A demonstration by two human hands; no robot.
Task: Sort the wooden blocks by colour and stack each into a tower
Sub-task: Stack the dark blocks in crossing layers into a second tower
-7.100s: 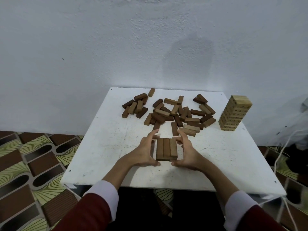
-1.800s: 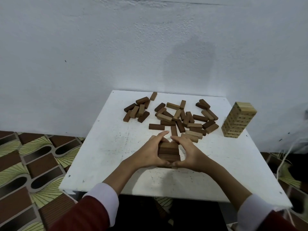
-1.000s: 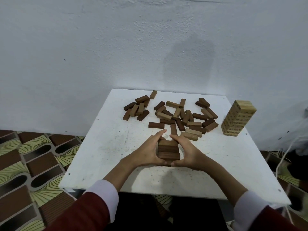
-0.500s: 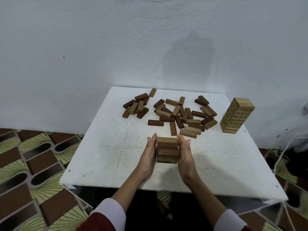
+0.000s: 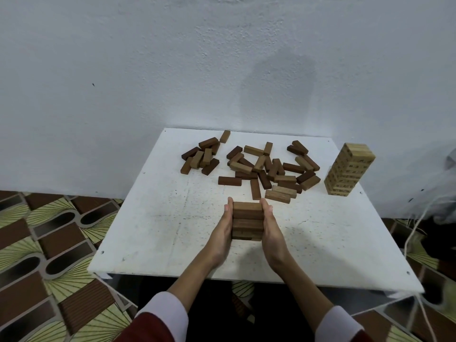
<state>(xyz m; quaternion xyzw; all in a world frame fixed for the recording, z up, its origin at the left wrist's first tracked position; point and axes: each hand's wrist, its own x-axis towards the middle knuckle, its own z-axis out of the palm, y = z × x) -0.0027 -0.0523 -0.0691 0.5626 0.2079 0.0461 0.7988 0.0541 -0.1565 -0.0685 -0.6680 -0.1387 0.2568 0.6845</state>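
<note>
A short stack of mid-brown wooden blocks (image 5: 247, 222) stands near the front middle of the white table (image 5: 158, 218). My left hand (image 5: 223, 229) lies flat against the stack's left side, fingers straight. My right hand (image 5: 271, 230) presses flat against its right side. Behind the stack lies a loose pile of dark and mid-brown blocks (image 5: 266, 166), with a smaller cluster (image 5: 201, 159) to its left. A tall tower of pale blocks (image 5: 349, 169) stands at the table's right edge.
A single dark block (image 5: 229, 180) lies apart, just behind the stack. The table backs onto a white wall. Patterned floor tiles (image 5: 49, 243) show on the left, and cords hang (image 5: 417, 223) off the right side.
My hands went from cupping the stack with curled fingers to lying flat along its left and right sides. A dark block now lies apart from the pile, and the stack has gained a layer.
</note>
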